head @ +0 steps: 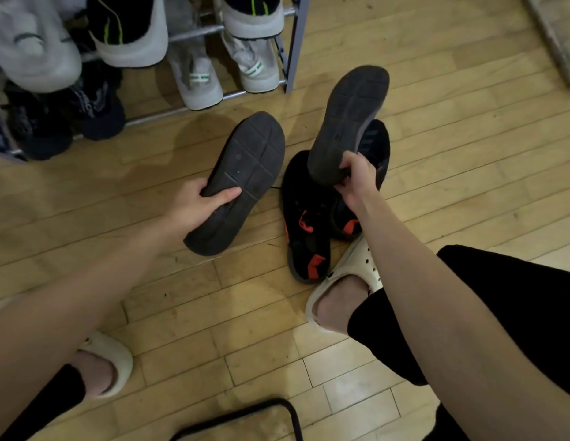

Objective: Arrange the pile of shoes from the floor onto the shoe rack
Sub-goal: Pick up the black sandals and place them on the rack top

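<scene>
Left hand [194, 202] fingers clamp one dark shoe [242, 176], sole up; right hand [357, 176] fingers grip its mate [347, 122] by the heel above the floor [468, 138].

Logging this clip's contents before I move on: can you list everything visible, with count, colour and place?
Held shoes: two, dark grey soles facing the camera, one in the left hand, one in the right hand.
Floor shoes: two, black with red accents, on the floor under the right hand.
Shoe rack: one, grey metal, top left.
Rack shoes: several; white pair with green marks on the bottom shelf, dark ones at left, white and black ones above.
Floor: light wood boards.
Black frame: one, bottom edge, unclear what.
Rug edge: one, pale, top right.
Person: two bare forearms, black shorts, cream slippers on both feet.
</scene>
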{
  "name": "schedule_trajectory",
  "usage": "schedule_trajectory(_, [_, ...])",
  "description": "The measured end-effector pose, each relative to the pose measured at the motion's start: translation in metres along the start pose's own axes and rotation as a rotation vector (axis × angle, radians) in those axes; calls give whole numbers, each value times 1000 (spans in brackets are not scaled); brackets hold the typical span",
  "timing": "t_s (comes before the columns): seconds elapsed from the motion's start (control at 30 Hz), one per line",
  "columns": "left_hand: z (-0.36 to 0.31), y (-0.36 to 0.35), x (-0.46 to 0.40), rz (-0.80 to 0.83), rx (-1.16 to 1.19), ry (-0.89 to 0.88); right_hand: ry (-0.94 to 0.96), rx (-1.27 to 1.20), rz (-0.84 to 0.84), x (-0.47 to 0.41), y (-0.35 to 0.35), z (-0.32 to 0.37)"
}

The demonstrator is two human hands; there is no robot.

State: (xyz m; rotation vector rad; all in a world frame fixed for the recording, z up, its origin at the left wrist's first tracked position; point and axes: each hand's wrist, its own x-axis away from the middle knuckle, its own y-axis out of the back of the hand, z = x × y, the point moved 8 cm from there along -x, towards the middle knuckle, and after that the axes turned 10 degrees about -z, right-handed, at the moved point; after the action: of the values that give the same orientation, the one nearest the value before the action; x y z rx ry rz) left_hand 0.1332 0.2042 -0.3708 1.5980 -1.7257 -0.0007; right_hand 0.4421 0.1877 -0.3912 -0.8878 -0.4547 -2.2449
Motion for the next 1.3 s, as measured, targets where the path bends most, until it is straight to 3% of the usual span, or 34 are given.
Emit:
schedule_trajectory(0.4, [-8,10,25,-18,11,-9,20,69,57,10,23,-15])
schedule_trajectory(0.73, [-1,34,42,-56,126,63,38,147,170,45,0,-32])
schedule_trajectory(0.9, [21,63,56,-112,292,235,46,229,301,86,-31,-43])
schedule_trajectory(1.03, [43,72,73,34,493,442,-27,266,409,118,-53,-59])
schedule_trajectory(1.3, [38,96,109,188,820,463,-181,347,531,168,-62,-38])
